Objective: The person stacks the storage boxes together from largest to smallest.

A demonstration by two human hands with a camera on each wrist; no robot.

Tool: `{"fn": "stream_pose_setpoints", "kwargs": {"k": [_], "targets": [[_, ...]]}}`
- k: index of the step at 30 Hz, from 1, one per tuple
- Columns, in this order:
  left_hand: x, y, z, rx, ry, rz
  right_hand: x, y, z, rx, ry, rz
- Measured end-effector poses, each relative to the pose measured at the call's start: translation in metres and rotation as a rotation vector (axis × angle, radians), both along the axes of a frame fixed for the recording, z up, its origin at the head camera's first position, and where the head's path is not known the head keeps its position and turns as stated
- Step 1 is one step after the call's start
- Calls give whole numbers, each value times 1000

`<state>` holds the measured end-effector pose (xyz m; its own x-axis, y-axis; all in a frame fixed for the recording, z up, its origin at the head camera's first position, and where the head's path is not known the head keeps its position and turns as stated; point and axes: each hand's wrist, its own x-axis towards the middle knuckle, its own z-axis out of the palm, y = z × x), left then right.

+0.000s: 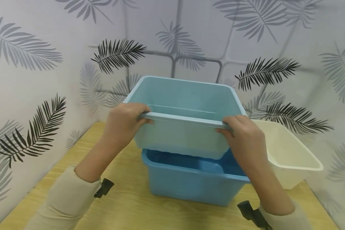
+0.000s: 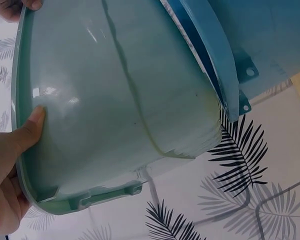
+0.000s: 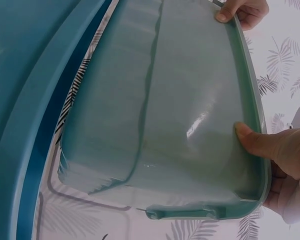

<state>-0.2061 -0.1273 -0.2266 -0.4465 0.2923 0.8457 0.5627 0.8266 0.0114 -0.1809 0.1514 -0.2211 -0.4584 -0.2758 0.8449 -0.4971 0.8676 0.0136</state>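
Both hands hold a pale teal plastic bin [image 1: 186,134] by its near rim. The left hand [image 1: 126,119] pinches the rim near its left corner, and the right hand [image 1: 242,131] does so near the right corner. In each wrist view a thumb [image 2: 31,127] presses the bin's outer wall while the other fingers curl over the rim. The held bin tilts, its inside facing away and upward. Directly below it stands a darker blue bin [image 1: 189,183], whose opening the pale bin partly covers in the head view. The wrist views show the pale bin's underside close over the blue rim [image 3: 27,150].
A cream bin [image 1: 290,147] stands to the right of the blue one, partly behind the right arm. The wooden table [image 1: 126,198] extends under the bins. Behind it rises a wall [image 1: 195,41] with a leaf pattern. Dark straps with small devices [image 1: 104,187] sit at both wrists.
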Motion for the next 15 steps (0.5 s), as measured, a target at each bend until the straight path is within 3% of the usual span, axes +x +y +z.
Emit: {"fn": "stream_pose_setpoints", "kwargs": {"k": [15], "targets": [[2,24,-3,-35,49,-32,5,25,-3,9,-7,-24]]}}
